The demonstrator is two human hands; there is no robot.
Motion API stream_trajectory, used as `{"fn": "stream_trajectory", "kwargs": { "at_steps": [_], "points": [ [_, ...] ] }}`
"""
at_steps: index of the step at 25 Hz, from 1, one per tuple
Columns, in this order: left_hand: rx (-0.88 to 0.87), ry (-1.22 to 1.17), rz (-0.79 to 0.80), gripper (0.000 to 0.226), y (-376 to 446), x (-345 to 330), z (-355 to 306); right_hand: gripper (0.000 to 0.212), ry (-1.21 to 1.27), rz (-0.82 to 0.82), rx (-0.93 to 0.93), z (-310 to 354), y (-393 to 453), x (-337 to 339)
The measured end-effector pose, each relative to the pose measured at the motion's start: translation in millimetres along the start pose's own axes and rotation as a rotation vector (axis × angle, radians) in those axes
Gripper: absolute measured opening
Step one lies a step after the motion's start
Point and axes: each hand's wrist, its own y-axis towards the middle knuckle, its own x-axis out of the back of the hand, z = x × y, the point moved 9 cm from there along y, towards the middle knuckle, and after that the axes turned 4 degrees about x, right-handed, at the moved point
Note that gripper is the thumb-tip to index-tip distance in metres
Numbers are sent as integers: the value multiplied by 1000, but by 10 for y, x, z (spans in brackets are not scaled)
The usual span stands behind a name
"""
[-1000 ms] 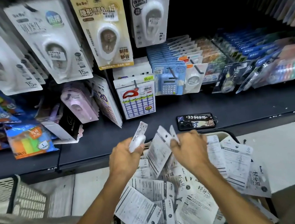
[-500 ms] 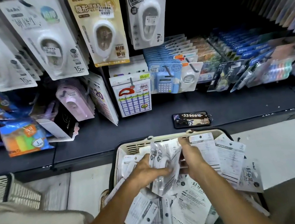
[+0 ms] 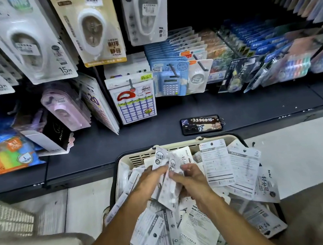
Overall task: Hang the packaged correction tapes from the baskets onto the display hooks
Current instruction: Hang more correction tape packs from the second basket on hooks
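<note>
— While the dark shelf (image 3: 237, 107) and its hanging rows fill the top of the view, what has just changed below?
— Both hands have dropped. A second ago they were lifted over the basket's far rim, fanning packets; now they are down over the middle of the cream shopping basket (image 3: 180, 146), which sits against the shelf's front edge.
— And the packaged correction tapes?
— Most lie in a loose heap (image 3: 192, 232) filling the basket, backs up, some spilling over its right rim. A small bunch (image 3: 167, 175) is in the hands, near the far rim.
— How is it held?
— The left hand (image 3: 144, 185) has its fingers curled under the bunch, and the right hand (image 3: 193, 180) pinches it from the other side, thumb on top.
— Meaning?
— I judge the person is still sorting packets into a stack, so nothing goes up yet. The matching grey-carded tape (image 3: 144, 10) hangs above the shelf's back edge, so I judge that hook is the likely target.
— Anything else?
— A phone (image 3: 201, 124) lies face down near the shelf's front edge, just beyond the basket.
</note>
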Motion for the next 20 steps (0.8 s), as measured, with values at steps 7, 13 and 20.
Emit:
{"fn": "stream_trajectory", "kwargs": {
  "at_steps": [7,13,20],
  "points": [
    [-3,-35,-94,52,117,149,92,31,-575,-211,174,494,55,448],
    [-43,-87,-151,54,145,163,102,60,-858,-647,106,577,-31,1295],
    [-50,-93,-165,56,177,139,112,35,-263,-129,59,282,118,836]
  ]
}}
